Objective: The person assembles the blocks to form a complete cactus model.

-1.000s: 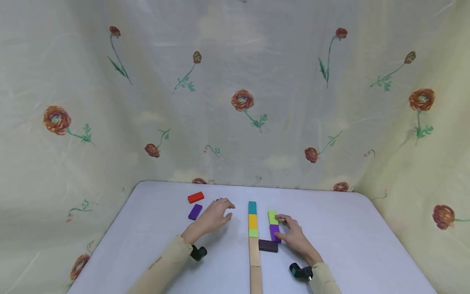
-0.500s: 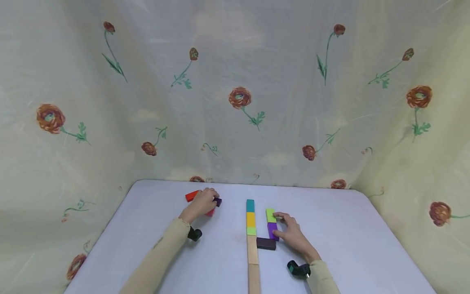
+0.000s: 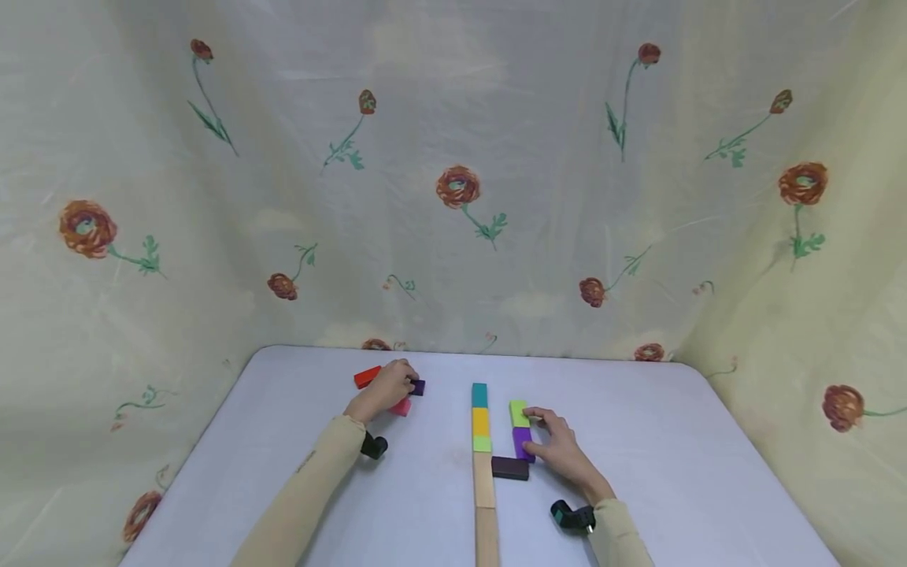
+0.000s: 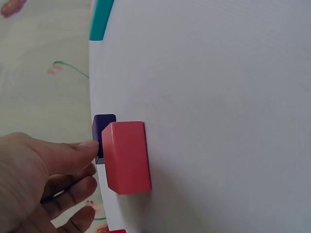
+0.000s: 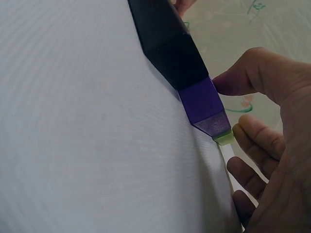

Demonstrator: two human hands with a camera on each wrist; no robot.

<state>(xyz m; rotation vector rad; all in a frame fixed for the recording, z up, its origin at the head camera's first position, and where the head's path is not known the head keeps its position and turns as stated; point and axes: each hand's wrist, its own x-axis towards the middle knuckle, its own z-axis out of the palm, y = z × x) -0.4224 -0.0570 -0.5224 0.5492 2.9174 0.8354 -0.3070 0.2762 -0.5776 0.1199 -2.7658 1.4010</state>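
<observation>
Seen over my feed, the left hand (image 3: 386, 386) pinches a dark purple block (image 3: 419, 387) at the far left of the white tabletop (image 3: 435, 480), just beyond a pink block (image 3: 401, 406). Right of the central row of blocks (image 3: 483, 479), the right hand (image 3: 563, 450) rests with loose fingers against a lime block (image 3: 520, 413) and a violet block (image 3: 522, 442), end to end, a black block (image 3: 510, 468) at their near end.

I would lift the dark block straight up, clear of its pink neighbour, and keep the right hand's touch light — a firm push could skew the pair.

The left hand's grip on the far side is hidden from me, and it covers part of a red block (image 3: 366, 377). The row runs off my near edge; whether violet and black truly touch, I cannot tell.
</observation>
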